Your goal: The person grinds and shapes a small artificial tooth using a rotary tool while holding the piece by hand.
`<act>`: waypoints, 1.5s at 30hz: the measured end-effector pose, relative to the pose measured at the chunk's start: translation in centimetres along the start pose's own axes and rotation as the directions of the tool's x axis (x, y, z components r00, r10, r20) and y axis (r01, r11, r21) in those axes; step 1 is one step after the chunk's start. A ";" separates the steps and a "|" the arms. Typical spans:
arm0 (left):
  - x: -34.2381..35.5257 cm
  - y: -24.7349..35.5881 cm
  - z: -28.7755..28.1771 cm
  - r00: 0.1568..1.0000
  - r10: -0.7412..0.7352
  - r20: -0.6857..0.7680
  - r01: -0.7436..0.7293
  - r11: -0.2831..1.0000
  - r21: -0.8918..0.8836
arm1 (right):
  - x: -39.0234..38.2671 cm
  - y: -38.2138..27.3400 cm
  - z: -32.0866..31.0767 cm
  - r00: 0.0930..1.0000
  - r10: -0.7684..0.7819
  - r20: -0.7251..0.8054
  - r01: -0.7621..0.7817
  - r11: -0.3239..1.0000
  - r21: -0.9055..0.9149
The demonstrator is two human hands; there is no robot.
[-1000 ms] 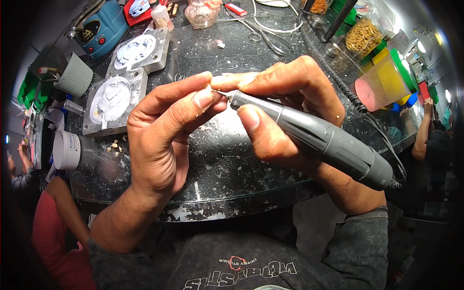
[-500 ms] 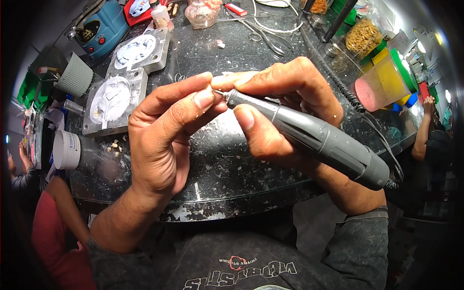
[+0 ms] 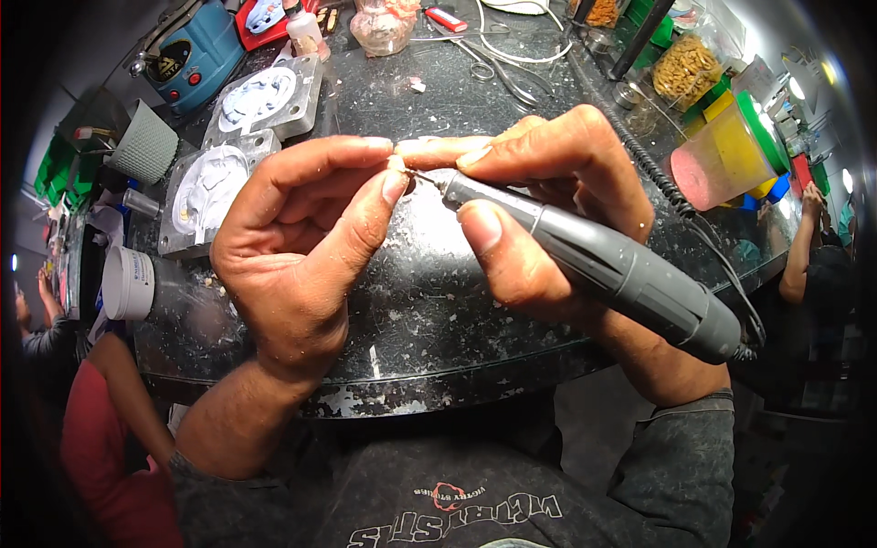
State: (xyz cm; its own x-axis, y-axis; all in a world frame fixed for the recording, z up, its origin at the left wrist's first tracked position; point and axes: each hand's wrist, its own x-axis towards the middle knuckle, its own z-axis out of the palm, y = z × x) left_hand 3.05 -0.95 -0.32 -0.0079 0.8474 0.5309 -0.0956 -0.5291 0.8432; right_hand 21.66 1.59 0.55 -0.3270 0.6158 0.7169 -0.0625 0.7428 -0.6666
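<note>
Over the black worktop, my left hand (image 3: 301, 215) pinches a tiny pale tooth-like piece (image 3: 396, 163) between thumb and forefinger; the fingers partly cover it. My right hand (image 3: 557, 173) is closed around a dark grey rotary handpiece (image 3: 621, 260), gripped like a pen. Its thin metal bur (image 3: 423, 175) points left and reaches the piece or stops very close; I cannot tell whether they touch. The right fingertips lie almost against the left ones. Beyond my left hand are two metal flasks, one nearer (image 3: 187, 239) and one farther (image 3: 306, 114), filled with whitish plaster moulds.
A white tub (image 3: 128, 283), a grey textured cup (image 3: 144, 142) and a blue machine (image 3: 192, 55) stand left. Pliers (image 3: 512, 84) lie at the back. A coiled cable (image 3: 639, 155) runs near a green-lidded jar of pink powder (image 3: 717, 169). Other people sit at both sides.
My left hand has turned and shifted slightly left, so the pale piece shows more. The handpiece has moved slightly right, baring more of the bur.
</note>
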 end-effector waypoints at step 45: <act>0.6 -0.6 -0.9 0.762 -0.547 0.348 0.570 0.310 -0.761 | 0.2 0.6 0.1 0.981 -0.192 -0.011 0.192 0.981 -0.006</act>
State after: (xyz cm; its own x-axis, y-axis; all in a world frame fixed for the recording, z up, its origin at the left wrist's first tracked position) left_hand 2.24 -0.08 -0.56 0.3926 0.9193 -0.0270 -0.7916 0.3527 0.4990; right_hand 21.41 2.11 0.32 -0.2987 0.4642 0.8338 -0.1187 0.8489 -0.5151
